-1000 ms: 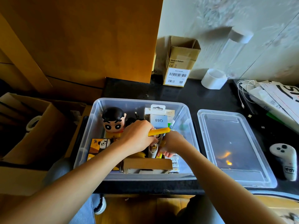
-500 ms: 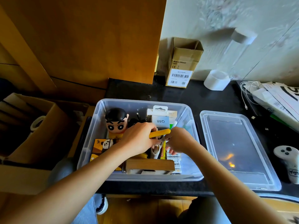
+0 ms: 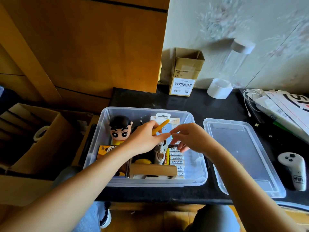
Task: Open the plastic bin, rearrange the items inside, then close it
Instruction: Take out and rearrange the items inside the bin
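The clear plastic bin stands open on the black counter, its lid lying flat to the right. My left hand hovers over the bin's middle and grips a yellow pen, tip pointing up and right. My right hand floats just right of it, fingers spread and holding nothing. Inside the bin are a cartoon figure at the back left, a white carded pack at the back, white battery packs, a brown box at the front and an orange box.
A small cardboard box and a white tape roll stand at the counter's back. Papers and cables lie at the right, a white controller beside the lid. An open cardboard box sits left of the counter.
My right hand has lifted out of the bin and opened its fingers. My left hand has raised the yellow pen and tilted it more steeply.
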A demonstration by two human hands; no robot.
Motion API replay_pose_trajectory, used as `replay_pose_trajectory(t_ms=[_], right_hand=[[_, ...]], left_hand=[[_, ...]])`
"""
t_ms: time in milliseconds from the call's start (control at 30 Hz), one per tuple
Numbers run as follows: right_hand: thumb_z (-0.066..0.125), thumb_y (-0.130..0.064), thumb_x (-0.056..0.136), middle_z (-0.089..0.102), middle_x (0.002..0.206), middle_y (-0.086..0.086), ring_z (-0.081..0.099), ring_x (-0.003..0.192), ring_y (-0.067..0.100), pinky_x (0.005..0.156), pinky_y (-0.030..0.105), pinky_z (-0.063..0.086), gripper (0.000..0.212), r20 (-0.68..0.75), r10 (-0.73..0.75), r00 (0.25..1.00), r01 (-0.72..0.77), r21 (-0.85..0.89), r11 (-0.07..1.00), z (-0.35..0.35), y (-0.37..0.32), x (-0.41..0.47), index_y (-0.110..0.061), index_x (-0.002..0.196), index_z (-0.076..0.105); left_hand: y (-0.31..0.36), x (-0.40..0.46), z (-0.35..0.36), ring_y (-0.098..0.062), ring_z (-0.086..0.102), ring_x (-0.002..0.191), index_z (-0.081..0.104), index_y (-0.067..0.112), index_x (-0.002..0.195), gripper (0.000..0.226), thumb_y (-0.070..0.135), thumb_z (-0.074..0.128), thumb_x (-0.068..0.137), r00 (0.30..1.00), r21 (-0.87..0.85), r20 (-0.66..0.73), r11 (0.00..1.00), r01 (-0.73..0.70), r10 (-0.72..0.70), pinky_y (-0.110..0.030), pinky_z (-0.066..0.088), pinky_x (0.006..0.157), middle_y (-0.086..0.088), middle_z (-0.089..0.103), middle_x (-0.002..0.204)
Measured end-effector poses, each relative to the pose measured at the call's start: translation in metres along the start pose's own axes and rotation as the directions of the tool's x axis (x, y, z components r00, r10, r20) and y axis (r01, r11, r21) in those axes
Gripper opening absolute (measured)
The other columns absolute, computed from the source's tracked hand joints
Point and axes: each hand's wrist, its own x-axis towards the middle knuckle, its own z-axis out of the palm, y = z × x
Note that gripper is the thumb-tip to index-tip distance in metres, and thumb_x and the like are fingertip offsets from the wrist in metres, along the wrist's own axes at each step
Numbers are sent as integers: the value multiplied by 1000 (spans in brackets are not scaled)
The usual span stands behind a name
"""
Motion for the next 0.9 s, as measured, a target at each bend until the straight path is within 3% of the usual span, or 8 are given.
replay_pose_trajectory(t_ms=[133,333,433,567,633,733,800,900], right_hand=[[56,-28,92,72,73,-3,60,51,6,54,16,51,13,8,-16,1000,13,315,949,5,-6,-11,-22,90,67],[64,-32,87,70,67,-8,61,55,2,53,14,49,11,-167,18,986,67,491,868,18,-6,-16,-28,79,71],[68,-35,83,68,69,-8,61,60,1,55,15,48,16,-188,13,982,92,539,838,18,-2,-19,-21,75,68],[65,-25,87,71,71,-2,70,67,9,57,20,54,15,-306,-37,951,211,561,801,8,-5,-23,-14,76,65],[63,-20,88,71,71,2,70,62,12,56,24,55,14,-456,-51,889,277,445,852,-3,-5,-23,-11,77,62],[65,-22,87,68,69,-2,66,55,9,56,29,54,12,-605,-130,786,191,37,981,-18,-2,-20,-15,92,56],[65,-22,87,67,73,-1,67,60,13,63,33,55,26,-532,-157,832,57,-200,978,-20,-1,-15,-19,108,49],[61,-18,89,66,91,9,66,75,26,70,39,56,31,-303,-101,948,-73,-512,856,-7,0,-7,-16,116,47]], left_hand=[[17,-5,3,-7,48,62,55,21,91,26,39,38,100,996,-272,54,959,76,-64,-18,36,56,3,53,73],[33,-14,6,-9,46,60,55,5,104,32,24,29,104,997,-365,50,928,79,-66,-17,34,50,-3,47,74],[36,-19,4,-7,52,55,56,1,111,34,23,32,104,998,-445,47,893,68,-52,-18,40,50,-4,51,74],[33,-25,0,-14,63,78,60,13,101,25,27,39,102,998,-503,60,862,57,-31,-26,49,73,-4,63,86],[23,-26,-4,-12,61,73,60,14,90,25,24,41,101,997,-437,73,898,49,-19,-19,46,67,-5,63,84],[3,-32,-11,-7,63,70,68,12,84,22,21,53,96,993,-115,116,993,-3,17,-15,46,65,0,69,82],[-6,-37,-15,-3,65,73,72,18,82,14,21,61,90,981,69,194,997,-43,29,-21,52,74,7,71,81],[-4,-41,-17,-3,63,83,74,24,86,8,25,67,86,954,205,300,976,-68,3,-23,52,80,12,70,86]])
